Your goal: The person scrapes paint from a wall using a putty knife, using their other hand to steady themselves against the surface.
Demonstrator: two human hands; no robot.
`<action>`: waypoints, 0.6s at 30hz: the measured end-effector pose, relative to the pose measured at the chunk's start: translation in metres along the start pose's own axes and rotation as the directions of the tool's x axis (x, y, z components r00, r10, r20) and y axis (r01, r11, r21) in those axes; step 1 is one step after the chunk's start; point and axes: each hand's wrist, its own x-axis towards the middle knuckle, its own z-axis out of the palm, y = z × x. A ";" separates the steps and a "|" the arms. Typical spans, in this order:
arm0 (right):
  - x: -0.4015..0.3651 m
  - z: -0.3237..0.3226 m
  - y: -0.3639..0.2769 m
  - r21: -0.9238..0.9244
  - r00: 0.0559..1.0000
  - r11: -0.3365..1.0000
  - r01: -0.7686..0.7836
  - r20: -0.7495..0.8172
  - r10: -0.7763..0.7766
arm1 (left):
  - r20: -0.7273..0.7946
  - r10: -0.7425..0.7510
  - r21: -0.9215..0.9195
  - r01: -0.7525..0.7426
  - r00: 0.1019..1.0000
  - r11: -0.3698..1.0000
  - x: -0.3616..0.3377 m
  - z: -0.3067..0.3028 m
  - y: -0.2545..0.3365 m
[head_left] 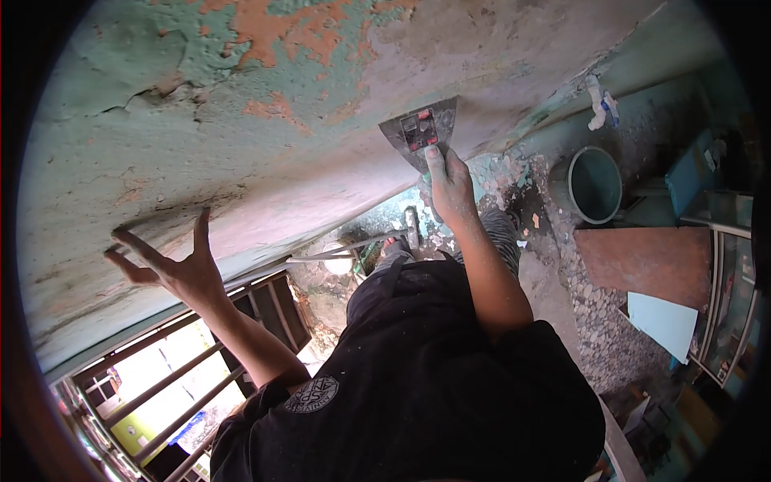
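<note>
A wide metal scraper (405, 127) is gripped by its handle in my right hand (451, 186), thumb laid along it. Its broad blade lies at or close to the wall (321, 153), where green paint is peeling and orange patches show. Over at the left, my left hand (181, 269) has its fingers spread, with the fingertips at the wall surface beside a cracked, rough strip. That hand holds nothing.
A grey bucket (594, 185) stands at the right, near a white pipe with a tap (597, 103). Below it are a brown board (646, 265) and a light blue sheet (662, 321). A barred window (173, 386) is at the lower left. Paint flakes litter the floor.
</note>
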 end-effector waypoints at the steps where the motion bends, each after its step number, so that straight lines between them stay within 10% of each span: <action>1: 0.001 0.000 0.003 0.002 1.000 1.000 -0.005 -0.009 0.005 | -0.012 -0.020 -0.029 0.019 1.000 0.999 0.000 0.001 0.001; 18: 0.007 -0.002 -0.021 -0.162 0.990 0.978 0.132 -0.027 -0.138 | 0.017 -0.004 -0.010 0.004 1.000 1.000 0.001 -0.001 -0.001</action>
